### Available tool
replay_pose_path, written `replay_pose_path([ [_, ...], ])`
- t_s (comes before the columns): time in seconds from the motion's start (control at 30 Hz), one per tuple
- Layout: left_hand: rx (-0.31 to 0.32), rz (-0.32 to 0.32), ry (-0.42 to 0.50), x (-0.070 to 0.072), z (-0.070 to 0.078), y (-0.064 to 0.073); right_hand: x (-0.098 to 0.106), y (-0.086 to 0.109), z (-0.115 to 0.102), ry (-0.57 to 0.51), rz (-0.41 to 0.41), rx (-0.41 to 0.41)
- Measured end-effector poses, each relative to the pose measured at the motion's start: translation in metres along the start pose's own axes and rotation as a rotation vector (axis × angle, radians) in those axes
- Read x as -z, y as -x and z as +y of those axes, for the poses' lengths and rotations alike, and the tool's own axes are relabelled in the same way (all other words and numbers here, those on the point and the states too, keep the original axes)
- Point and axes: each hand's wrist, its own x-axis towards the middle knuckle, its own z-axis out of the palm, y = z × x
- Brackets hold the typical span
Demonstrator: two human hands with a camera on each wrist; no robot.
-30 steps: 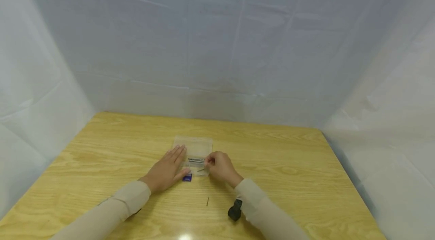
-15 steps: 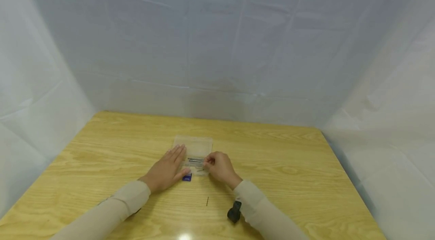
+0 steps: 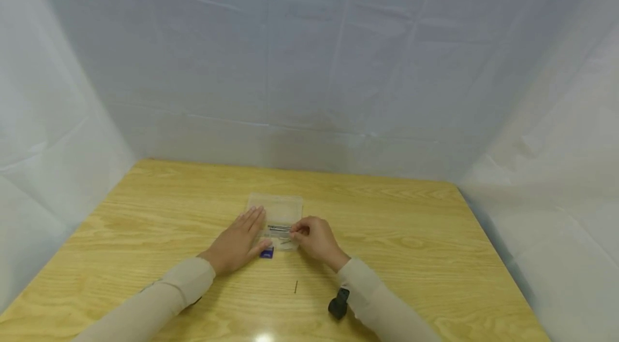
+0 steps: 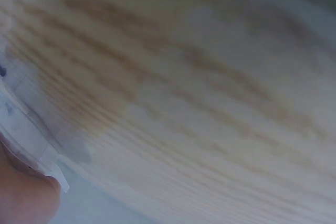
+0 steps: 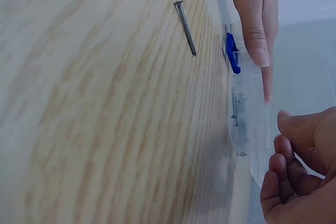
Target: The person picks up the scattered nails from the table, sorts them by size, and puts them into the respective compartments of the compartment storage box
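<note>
A clear plastic case [image 3: 278, 205] lies with its lid raised on the table, a blue latch [image 5: 232, 53] at its front. Long metal nails [image 3: 278, 228] lie across it, and smaller nails [image 5: 235, 109] show through its front wall. My left hand [image 3: 237, 240] rests over the case's left side with straight fingers, its thumb by the latch. At the right end my right hand [image 3: 315, 238] has thumb and forefinger together at the ends of the long nails, pinching one; the other fingers curl. In the right wrist view its thumb hides the pinched spot.
One loose nail [image 5: 185, 29] lies on the wooden table [image 3: 387, 234] in front of the case. A black wrist device [image 3: 338, 303] hangs at the right cuff. White sheeting [image 3: 309, 62] surrounds the table at the back and sides.
Both hands hold nearly the same places. The right wrist and its black device have shifted slightly to the right; the small nails at the case's front look slightly rearranged.
</note>
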Motion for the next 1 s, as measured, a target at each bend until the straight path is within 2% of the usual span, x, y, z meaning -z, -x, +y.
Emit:
replay_pose_path([
  [0.17,-0.006,0.003,-0.003,0.0,0.0,0.0,0.007,0.009,-0.001,-0.008,-0.022,0.008],
  [0.37,0.002,0.0,-0.001,0.0,0.0,-0.001,0.015,0.025,-0.001,0.003,-0.076,0.066],
  [0.7,0.002,0.007,0.002,0.002,0.0,0.0,0.019,0.05,0.004,-0.013,-0.29,0.054],
  [0.83,0.004,0.006,0.003,0.002,0.0,0.0,0.019,0.055,0.005,-0.04,-0.371,0.042],
  [1.0,0.0,0.009,0.009,0.002,0.001,0.001,0.017,0.057,0.006,-0.035,-0.448,0.077],
])
